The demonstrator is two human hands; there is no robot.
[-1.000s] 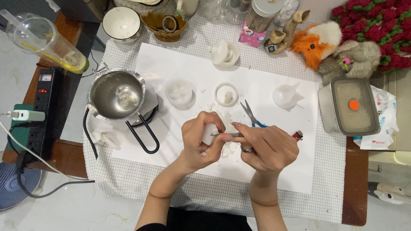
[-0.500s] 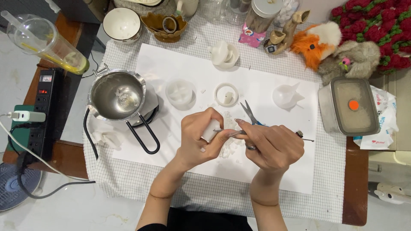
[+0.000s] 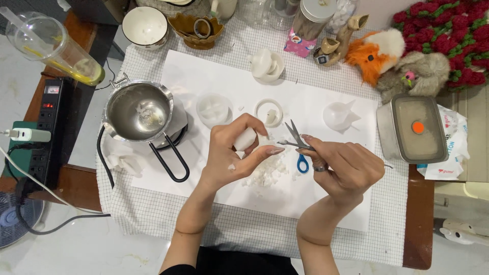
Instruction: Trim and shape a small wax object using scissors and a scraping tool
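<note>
My left hand (image 3: 232,153) grips a small white wax piece (image 3: 245,138) between thumb and fingers. My right hand (image 3: 344,165) holds a thin metal tool (image 3: 293,145) whose tip points at the wax. Under both hands a pile of white wax shavings (image 3: 265,173) lies on the white sheet (image 3: 204,76). A pair of blue-handled scissors (image 3: 298,147) lies on the sheet behind the tool.
A steel pot (image 3: 138,111) with wax bits sits on a small burner at left. White moulds (image 3: 214,108) (image 3: 268,112) (image 3: 338,116), a lidded metal box (image 3: 412,128), a power strip (image 3: 43,132), a plastic cup (image 3: 51,48), bowls, jars and plush toys ring the checked cloth.
My hands have stayed in the same spot. The right hand has turned slightly and the tool's tip has shifted against the wax piece. More shavings lie below.
</note>
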